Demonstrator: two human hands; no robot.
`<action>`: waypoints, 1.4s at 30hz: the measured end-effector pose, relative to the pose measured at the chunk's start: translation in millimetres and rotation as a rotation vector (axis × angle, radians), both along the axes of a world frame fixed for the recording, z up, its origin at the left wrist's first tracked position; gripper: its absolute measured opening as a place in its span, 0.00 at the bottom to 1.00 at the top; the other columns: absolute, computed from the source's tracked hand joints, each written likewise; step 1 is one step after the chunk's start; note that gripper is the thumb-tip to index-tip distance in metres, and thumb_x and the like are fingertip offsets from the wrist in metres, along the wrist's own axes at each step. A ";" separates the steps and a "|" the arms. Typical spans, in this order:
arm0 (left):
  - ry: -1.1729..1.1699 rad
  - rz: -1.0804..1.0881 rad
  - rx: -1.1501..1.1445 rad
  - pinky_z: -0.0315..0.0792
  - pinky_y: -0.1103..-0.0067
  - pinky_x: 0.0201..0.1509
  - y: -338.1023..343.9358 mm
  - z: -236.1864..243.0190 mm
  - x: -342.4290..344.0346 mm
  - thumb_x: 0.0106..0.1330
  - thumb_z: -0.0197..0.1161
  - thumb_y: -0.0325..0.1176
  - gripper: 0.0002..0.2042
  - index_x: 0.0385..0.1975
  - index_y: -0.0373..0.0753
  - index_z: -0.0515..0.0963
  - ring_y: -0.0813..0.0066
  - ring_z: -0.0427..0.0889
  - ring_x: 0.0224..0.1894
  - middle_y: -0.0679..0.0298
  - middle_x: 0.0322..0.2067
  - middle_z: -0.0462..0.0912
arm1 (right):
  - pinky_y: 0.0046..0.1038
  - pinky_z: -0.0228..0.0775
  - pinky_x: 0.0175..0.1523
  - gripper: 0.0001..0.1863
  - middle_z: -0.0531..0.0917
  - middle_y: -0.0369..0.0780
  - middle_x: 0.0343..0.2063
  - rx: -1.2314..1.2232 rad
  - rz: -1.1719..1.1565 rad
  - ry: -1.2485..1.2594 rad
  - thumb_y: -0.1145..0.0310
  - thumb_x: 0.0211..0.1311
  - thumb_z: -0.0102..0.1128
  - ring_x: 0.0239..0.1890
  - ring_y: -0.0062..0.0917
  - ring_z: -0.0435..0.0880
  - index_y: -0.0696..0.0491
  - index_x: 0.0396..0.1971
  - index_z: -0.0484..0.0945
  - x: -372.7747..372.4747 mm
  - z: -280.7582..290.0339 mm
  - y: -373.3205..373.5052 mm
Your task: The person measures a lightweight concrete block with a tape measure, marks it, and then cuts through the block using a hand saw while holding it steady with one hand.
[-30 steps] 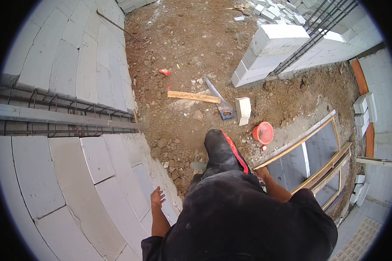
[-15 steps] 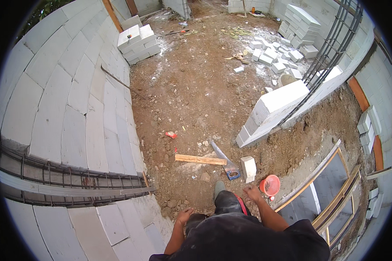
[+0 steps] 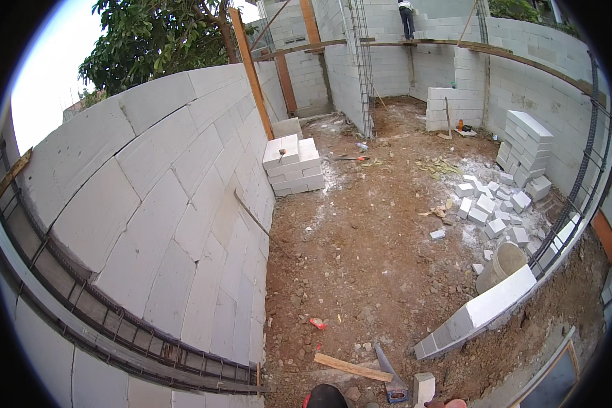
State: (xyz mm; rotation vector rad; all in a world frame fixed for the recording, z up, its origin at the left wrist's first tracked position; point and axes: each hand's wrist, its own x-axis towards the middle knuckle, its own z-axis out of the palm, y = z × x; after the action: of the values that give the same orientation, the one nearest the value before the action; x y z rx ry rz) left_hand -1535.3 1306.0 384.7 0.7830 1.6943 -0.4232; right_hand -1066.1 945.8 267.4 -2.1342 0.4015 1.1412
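At the lower edge, a small brownish sliver beside the white block [image 3: 424, 388] seems to be part of my right hand [image 3: 435, 404]; its fingers cannot be made out. My left hand is out of the picture. A handsaw [image 3: 391, 374] with a blue handle lies on the soil, left of the block. The end of a wooden plank [image 3: 352, 366] reaches close to the saw's blade. A dark rounded shape [image 3: 326, 396], probably my knee, shows at the bottom. Part of a red-orange bucket [image 3: 457, 404] peeks in right of the block.
A long block wall [image 3: 177, 177] with a rebar cage [image 3: 136, 326] runs along the left. Stacked blocks [image 3: 294, 166] stand against it. Broken blocks [image 3: 486, 204], a pail [image 3: 502, 266] and a low wall [image 3: 479, 313] are at right. Another person [image 3: 406, 19] stands far off.
My view has tilted up and swung left, so the saw, plank and block sit lower. My left hand and both forearms have left the picture. The far walls, tree and other person now show.
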 end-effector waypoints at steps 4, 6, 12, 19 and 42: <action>-0.087 -0.075 0.067 0.73 0.63 0.51 67.1 18.1 66.4 0.70 0.64 0.47 0.23 0.60 0.42 0.78 0.63 0.80 0.47 0.59 0.50 0.82 | 0.33 0.79 0.48 0.21 0.87 0.47 0.37 0.030 0.121 0.010 0.62 0.62 0.66 0.41 0.32 0.87 0.64 0.47 0.82 14.1 27.9 94.7; -0.125 -0.124 0.071 0.73 0.63 0.53 102.4 24.4 97.0 0.70 0.64 0.47 0.24 0.61 0.42 0.77 0.62 0.80 0.49 0.58 0.52 0.81 | 0.32 0.78 0.50 0.22 0.87 0.47 0.39 0.031 0.160 0.005 0.61 0.63 0.66 0.43 0.31 0.87 0.64 0.49 0.81 19.2 39.8 136.1; -0.133 -0.301 0.065 0.73 0.61 0.58 177.9 36.2 134.5 0.71 0.62 0.49 0.26 0.64 0.39 0.75 0.59 0.79 0.55 0.56 0.58 0.79 | 0.27 0.75 0.56 0.27 0.87 0.46 0.45 0.124 0.220 -0.093 0.58 0.66 0.65 0.49 0.28 0.85 0.65 0.55 0.80 -22.9 28.1 149.9; -0.332 -0.232 0.200 0.72 0.74 0.33 320.6 36.0 199.9 0.70 0.65 0.50 0.22 0.50 0.36 0.84 0.74 0.76 0.28 0.66 0.29 0.82 | 0.29 0.72 0.58 0.28 0.85 0.44 0.48 0.480 -0.088 -0.156 0.51 0.73 0.58 0.50 0.26 0.81 0.61 0.59 0.76 51.2 233.2 338.0; -0.074 -0.192 -0.031 0.74 0.65 0.58 610.2 116.0 592.9 0.75 0.54 0.51 0.25 0.58 0.34 0.77 0.60 0.81 0.57 0.55 0.56 0.82 | 0.33 0.79 0.47 0.33 0.88 0.49 0.35 0.111 0.408 -0.045 0.51 0.59 0.68 0.37 0.36 0.88 0.67 0.52 0.80 535.2 128.9 711.9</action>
State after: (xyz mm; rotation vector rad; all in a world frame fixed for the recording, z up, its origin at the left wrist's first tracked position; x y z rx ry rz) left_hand -942.4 1916.2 500.7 0.9310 1.5462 -0.5450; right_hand -530.9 1657.6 396.3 -2.1958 -0.1252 1.2983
